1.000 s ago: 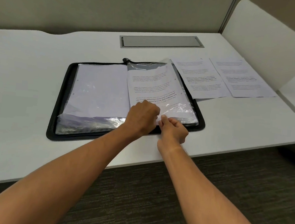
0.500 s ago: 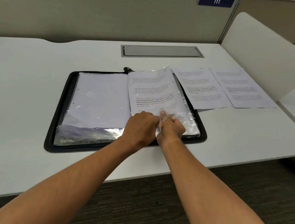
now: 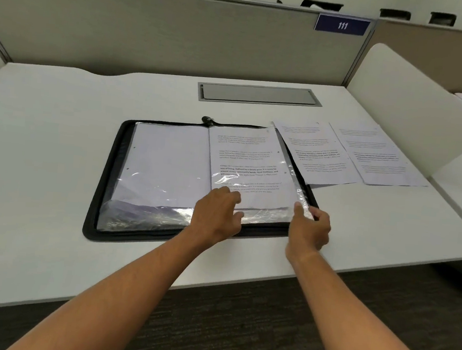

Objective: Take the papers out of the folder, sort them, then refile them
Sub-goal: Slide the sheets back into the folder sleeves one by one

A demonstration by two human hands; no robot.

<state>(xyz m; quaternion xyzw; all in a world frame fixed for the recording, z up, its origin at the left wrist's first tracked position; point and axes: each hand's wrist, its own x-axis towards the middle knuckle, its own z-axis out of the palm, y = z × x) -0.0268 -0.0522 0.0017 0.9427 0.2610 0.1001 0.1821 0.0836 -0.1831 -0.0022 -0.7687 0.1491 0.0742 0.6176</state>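
A black zip folder lies open on the white desk, with clear plastic sleeves on both sides. A printed sheet sits in the right-hand sleeve. My left hand rests on the lower edge of that sleeve, fingers spread. My right hand pinches the sleeve's lower right corner between thumb and fingers. Two printed sheets lie flat on the desk right of the folder, one partly under the folder's edge, the other beside it.
A grey cable hatch is set into the desk behind the folder. A white divider panel stands at the right, a partition wall with a "111" plate at the back. The desk's front edge runs just below my wrists.
My right hand has slid right from the sleeve's bottom middle to its lower right corner. The printed sheet now lies flatter in the sleeve. The view has tilted up.
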